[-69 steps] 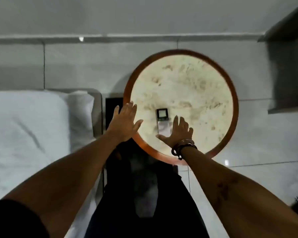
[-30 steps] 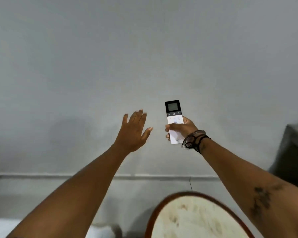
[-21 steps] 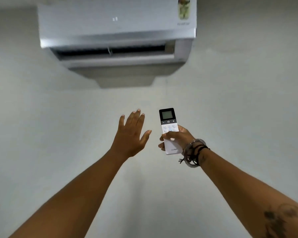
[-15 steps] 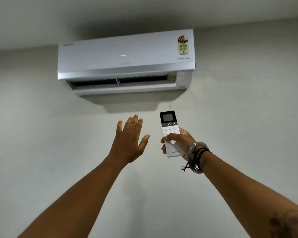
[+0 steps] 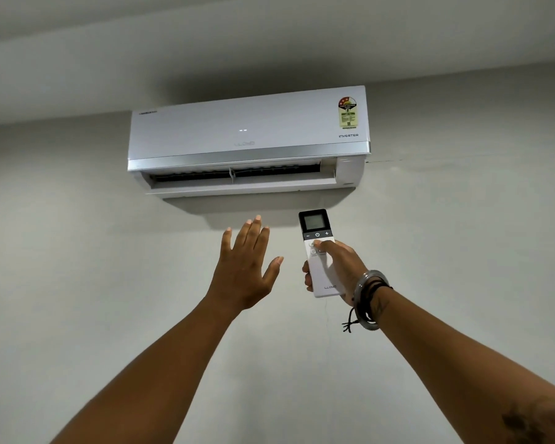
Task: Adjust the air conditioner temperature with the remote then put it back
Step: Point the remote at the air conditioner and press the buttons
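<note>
A white wall-mounted air conditioner [image 5: 247,136] hangs high on the wall, its lower flap open and two small lights lit on its front. My right hand [image 5: 340,267] holds a slim white remote [image 5: 314,224] upright just below the unit's right half. The remote has a dark top with a small screen, and my thumb rests on the white buttons under the minus, power and plus row. My left hand [image 5: 245,270] is raised beside it, empty, palm toward the wall and fingers apart.
A plain grey wall [image 5: 77,283] fills the view below the unit, and the ceiling [image 5: 205,33] runs just above it. Bracelets [image 5: 369,299] circle my right wrist.
I lifted the remote off the round table and my view swung up from table to wall to the air conditioner. My thumb has slid up onto the remote's buttons.
</note>
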